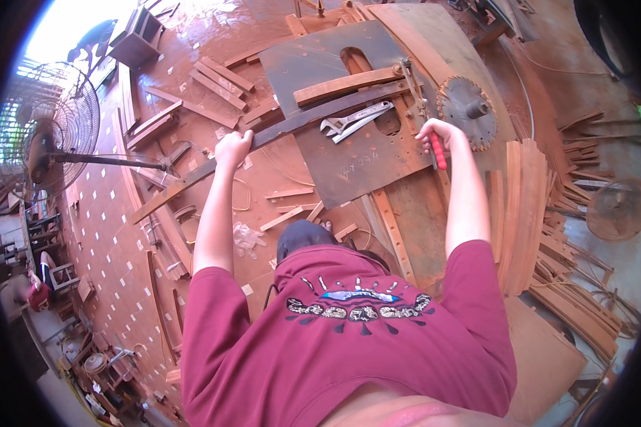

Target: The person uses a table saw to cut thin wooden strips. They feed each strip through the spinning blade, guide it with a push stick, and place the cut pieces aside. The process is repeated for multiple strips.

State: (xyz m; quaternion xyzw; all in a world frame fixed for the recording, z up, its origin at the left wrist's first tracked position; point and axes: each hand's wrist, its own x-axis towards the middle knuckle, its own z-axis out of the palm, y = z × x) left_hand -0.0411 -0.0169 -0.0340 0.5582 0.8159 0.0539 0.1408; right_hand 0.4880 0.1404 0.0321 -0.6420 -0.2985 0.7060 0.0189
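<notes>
My left hand (pixel 233 148) is closed around a long, narrow dark bar (pixel 295 122) that slants from the lower left up across a dark metal machine plate (pixel 327 167). My right hand (pixel 440 134) grips a red-handled tool (pixel 438 152) at the plate's right side, below a metal clamp-like fitting (pixel 414 89). Whether the tool joins this fitting is hard to make out. Between my hands, a silver adjustable wrench (pixel 356 121) lies on the plate, just below the bar. A curved wooden strip (pixel 345 87) rests beyond the bar, its right end by the fitting.
A toothed circular saw blade (pixel 466 112) stands just right of my right hand. Long boards (pixel 520 213) are stacked at the right. Loose wood strips (pixel 217 84) litter the dusty tiled floor. A caged fan (pixel 60 135) stands at the left. Another person (pixel 39 292) is at far left.
</notes>
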